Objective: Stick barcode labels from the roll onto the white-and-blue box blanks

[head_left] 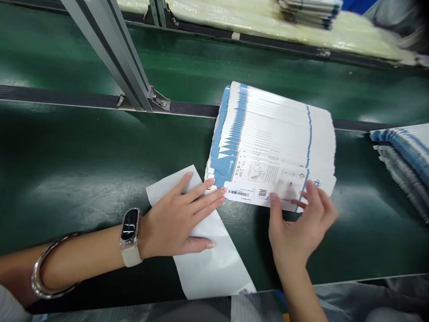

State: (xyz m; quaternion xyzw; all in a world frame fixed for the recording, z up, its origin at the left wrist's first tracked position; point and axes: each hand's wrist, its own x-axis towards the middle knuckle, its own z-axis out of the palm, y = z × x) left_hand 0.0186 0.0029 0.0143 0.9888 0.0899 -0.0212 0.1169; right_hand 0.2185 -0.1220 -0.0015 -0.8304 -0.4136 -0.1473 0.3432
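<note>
A fanned stack of flat, folded white-and-blue cartons [275, 129] lies on the green work surface. A white label [244, 192] with a barcode and QR code sits along the front edge of the topmost carton. My left hand [182, 217] is spread flat over a pale sheet of label backing [214, 264], its fingertips reaching the label's left end. At the carton's front right my right hand [301, 219] is open, thumb at the label's right part and fingers apart from it, bent over the carton's blue line. Whether those fingers touch the carton I cannot tell.
A second stack of cartons [405, 156] is at the right edge. A metal post [114, 53] rises from a dark rail [50, 96] behind the work surface. Further back, another carton pile [311, 11] rests on yellowish plastic wrap [228, 15].
</note>
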